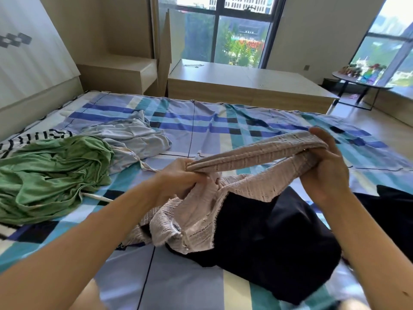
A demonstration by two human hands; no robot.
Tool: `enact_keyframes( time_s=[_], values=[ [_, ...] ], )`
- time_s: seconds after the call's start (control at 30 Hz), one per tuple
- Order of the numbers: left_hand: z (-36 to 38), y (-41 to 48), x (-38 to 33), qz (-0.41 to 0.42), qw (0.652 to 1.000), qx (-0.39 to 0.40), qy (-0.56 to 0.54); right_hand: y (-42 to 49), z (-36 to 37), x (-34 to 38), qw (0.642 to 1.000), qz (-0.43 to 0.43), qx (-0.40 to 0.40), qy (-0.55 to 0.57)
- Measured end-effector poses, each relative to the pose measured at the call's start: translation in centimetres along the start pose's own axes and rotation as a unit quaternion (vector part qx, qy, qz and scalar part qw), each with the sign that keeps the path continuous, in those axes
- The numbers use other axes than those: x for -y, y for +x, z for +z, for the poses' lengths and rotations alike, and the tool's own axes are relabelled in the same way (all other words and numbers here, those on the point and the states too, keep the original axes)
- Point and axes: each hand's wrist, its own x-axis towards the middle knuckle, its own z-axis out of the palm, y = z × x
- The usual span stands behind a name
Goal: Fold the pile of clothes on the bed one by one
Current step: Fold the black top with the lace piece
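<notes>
A pale pink knitted top [252, 153] is stretched in the air between my hands above the bed. My left hand [178, 177] grips one bunched end of it. At the other end my right hand [324, 159] holds it, fingers curled over the fabric. The rest of the top hangs down onto a dark navy garment [274, 238] lying on the bed. A green garment [53, 175] lies crumpled at the left, with a light grey-blue one [134, 137] behind it and a black-and-white striped piece [33, 137] at the far left.
The bed has a blue, teal and white checked sheet [201, 121]. A low wooden platform [245, 86] runs under the windows beyond the bed. At the back right stands a small round table [357, 81] with colourful items.
</notes>
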Motion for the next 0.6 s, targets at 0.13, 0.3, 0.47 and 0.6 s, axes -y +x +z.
enact_keyframes(
  time_s=[0.13,0.3,0.47,0.6],
  values=[
    [0.6,0.2,1.7,-0.012,0.999,0.039,-0.031,0.4,-2.4,0.1,0.997,0.001,-0.062,0.043],
    [-0.1,0.0,2.8,-0.041,0.995,-0.053,-0.071,1.9,-7.8,1.1,0.965,0.067,-0.187,-0.171],
    [1.6,-0.4,0.2,0.037,0.991,-0.070,-0.108,0.6,-6.5,-0.7,0.861,-0.003,-0.150,-0.486],
    [4.6,-1.1,-3.1,0.120,0.988,-0.028,-0.097,-3.3,0.6,-1.9,0.817,0.148,0.286,-0.479]
  ],
)
